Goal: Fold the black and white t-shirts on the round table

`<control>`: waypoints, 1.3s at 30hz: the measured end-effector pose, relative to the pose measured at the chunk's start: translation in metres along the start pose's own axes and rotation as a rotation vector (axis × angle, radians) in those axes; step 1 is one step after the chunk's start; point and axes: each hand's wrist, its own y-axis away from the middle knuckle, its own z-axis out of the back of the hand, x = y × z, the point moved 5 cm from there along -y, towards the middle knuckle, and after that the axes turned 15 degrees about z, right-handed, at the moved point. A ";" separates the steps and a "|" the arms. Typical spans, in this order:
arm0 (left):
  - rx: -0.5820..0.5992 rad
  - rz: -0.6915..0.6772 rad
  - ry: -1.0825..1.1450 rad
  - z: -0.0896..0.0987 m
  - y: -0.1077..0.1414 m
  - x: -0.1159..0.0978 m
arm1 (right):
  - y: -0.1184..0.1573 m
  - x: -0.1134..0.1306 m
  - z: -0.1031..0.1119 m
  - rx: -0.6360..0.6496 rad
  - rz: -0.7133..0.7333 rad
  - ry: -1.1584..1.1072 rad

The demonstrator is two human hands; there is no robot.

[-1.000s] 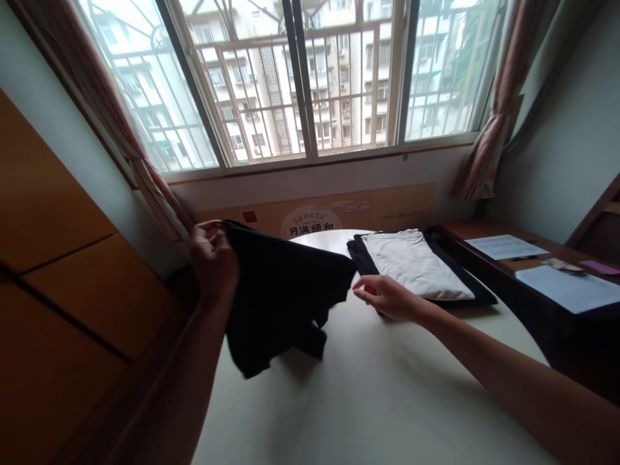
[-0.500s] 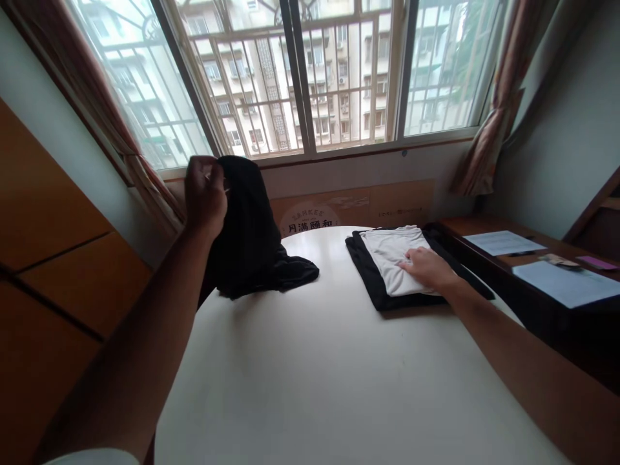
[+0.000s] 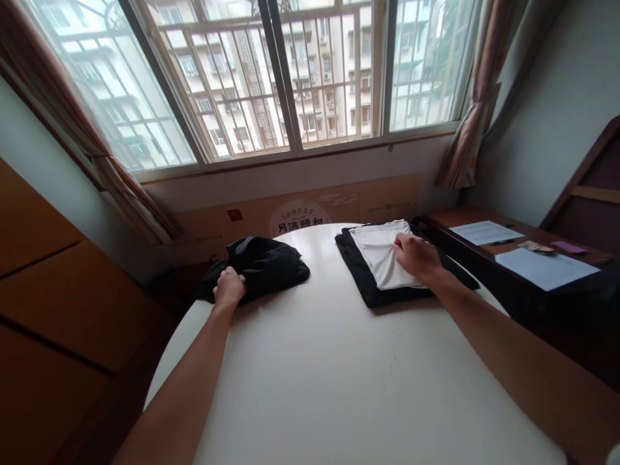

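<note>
At the far left of the white table (image 3: 310, 374), my left hand (image 3: 229, 286) is closed on the near side of a crumpled black garment (image 3: 271, 261). My right hand (image 3: 417, 257) grips the white cloth (image 3: 378, 248), its fingers closed and creases running from them. Under that cloth, a folded black cloth (image 3: 356, 268) shows along the left and near edges. Both cloths lie on the table's far right part.
On the right stands a brown wooden desk (image 3: 445, 219) with white papers (image 3: 546, 268) and a pink item (image 3: 568, 247). Behind the table are a printed cardboard panel (image 3: 387, 194) and a barred window. Orange-brown cabinets (image 3: 43, 310) stand left.
My left hand has come down with the raised black garment, which now lies heaped on the table. My right hand has closed more tightly on the white cloth. The view has shifted slightly.
</note>
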 end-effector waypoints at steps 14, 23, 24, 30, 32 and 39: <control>0.342 -0.933 0.294 0.059 0.216 -0.143 | 0.042 0.089 0.069 -0.492 0.178 -1.027; 0.256 -0.896 0.431 0.045 0.229 -0.144 | 0.070 0.118 0.091 -0.656 0.393 -1.097; 0.269 -0.858 0.506 0.049 0.223 -0.143 | 0.067 0.116 0.090 -0.656 0.401 -1.054; 0.082 -0.609 0.865 0.093 0.199 -0.133 | 0.040 0.105 0.054 -0.478 0.411 -0.691; 0.036 -0.572 0.895 0.103 0.194 -0.129 | 0.037 0.105 0.038 -0.406 0.396 -0.608; 0.081 -0.590 0.785 0.113 0.192 -0.128 | 0.057 0.151 0.014 -0.114 0.648 -0.725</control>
